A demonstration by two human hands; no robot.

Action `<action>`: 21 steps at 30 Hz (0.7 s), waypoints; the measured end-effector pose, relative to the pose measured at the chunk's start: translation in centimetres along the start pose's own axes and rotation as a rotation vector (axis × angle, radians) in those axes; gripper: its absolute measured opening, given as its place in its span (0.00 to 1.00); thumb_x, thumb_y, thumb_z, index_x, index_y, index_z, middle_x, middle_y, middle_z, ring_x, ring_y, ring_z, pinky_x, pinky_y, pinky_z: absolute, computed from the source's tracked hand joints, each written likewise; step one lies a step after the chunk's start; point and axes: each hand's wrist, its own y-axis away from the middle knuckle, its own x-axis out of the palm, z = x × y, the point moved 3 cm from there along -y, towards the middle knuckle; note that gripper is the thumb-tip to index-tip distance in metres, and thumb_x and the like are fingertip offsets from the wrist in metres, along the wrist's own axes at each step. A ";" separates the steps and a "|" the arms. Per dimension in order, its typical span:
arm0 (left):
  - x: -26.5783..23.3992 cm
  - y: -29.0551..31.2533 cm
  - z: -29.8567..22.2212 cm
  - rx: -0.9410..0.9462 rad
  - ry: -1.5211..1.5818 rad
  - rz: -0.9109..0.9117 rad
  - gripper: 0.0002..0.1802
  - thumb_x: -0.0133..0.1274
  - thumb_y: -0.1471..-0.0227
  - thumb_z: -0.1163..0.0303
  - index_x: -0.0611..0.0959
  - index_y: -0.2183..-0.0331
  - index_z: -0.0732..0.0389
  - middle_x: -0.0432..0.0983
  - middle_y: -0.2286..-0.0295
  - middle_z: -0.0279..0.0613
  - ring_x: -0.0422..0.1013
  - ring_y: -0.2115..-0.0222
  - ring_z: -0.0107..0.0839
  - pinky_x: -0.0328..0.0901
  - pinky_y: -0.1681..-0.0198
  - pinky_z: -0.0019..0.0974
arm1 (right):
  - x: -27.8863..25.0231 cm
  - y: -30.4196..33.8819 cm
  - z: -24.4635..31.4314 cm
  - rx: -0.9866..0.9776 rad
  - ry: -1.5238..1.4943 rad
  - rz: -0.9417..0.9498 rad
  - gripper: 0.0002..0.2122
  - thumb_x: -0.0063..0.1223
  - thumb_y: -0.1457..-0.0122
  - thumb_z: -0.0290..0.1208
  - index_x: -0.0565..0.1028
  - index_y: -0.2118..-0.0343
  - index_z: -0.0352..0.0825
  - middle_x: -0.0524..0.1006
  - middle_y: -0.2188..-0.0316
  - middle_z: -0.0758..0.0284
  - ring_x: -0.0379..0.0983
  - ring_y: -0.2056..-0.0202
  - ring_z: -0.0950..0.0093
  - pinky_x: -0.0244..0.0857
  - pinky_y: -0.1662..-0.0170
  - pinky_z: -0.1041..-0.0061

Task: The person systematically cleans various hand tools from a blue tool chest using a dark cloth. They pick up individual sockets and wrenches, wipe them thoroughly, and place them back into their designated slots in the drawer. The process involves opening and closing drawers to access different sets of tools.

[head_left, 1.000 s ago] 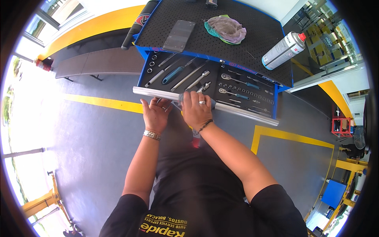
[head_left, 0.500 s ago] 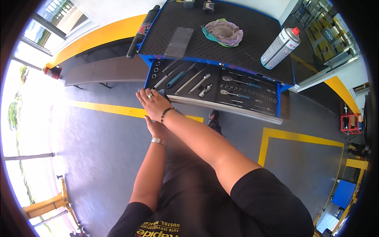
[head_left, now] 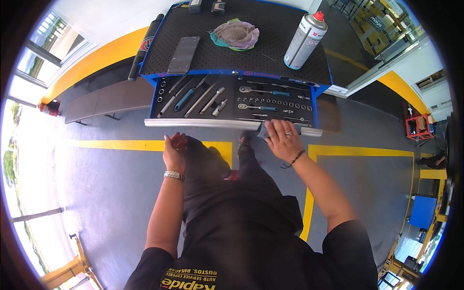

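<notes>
My right hand (head_left: 285,141) presses a dark blue-grey cloth (head_left: 263,130) against the silver front edge of an open tool drawer (head_left: 212,124), right of its middle. Part of the cloth is hidden under the fingers. My left hand (head_left: 174,152) hangs just short of the drawer's left part, palm turned up, fingers loosely bent and apart, with nothing seen in it. In the drawer's black insert lie ratchets (head_left: 261,91), a row of small sockets (head_left: 273,101), a blue-handled tool (head_left: 185,99), long extension bars (head_left: 199,100) and a universal joint (head_left: 220,107).
On the cabinet's black perforated top (head_left: 212,58) are a phone-like dark slab (head_left: 184,54), a crumpled multicoloured cloth (head_left: 235,35) and a spray can (head_left: 304,41) with a red cap. A long low bench (head_left: 106,101) stands at left, a red trolley (head_left: 418,127) at far right.
My right hand has slid with the cloth from the drawer's left corner to the right along its front edge. The left hand, now apart from it, stays at left. My view has shifted right.
</notes>
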 end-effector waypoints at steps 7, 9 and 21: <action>1.7 1.5 3.4 -0.122 0.083 0.054 0.29 0.37 0.37 0.45 0.79 0.55 0.61 0.79 0.60 0.42 0.73 0.63 0.32 0.62 0.60 0.36 | -3.1 9.4 -9.3 0.071 0.080 0.112 0.30 0.58 0.46 0.34 0.63 0.41 0.32 0.67 0.47 0.58 0.64 0.46 0.60 0.57 0.42 0.55; 1.8 2.0 4.2 -0.160 0.085 0.069 0.29 0.38 0.37 0.45 0.79 0.56 0.61 0.79 0.61 0.42 0.73 0.64 0.32 0.63 0.61 0.36 | -2.7 9.7 -8.7 0.111 0.122 0.069 0.30 0.57 0.46 0.34 0.62 0.40 0.32 0.66 0.45 0.57 0.62 0.44 0.59 0.55 0.40 0.55; 5.2 9.0 3.2 0.148 -0.242 0.272 0.25 0.36 0.33 0.55 0.81 0.56 0.66 0.80 0.64 0.40 0.73 0.64 0.26 0.65 0.61 0.31 | 2.9 -9.0 9.2 -0.045 -0.057 -0.004 0.24 0.46 0.42 0.31 0.66 0.43 0.27 0.68 0.45 0.56 0.64 0.43 0.60 0.54 0.38 0.60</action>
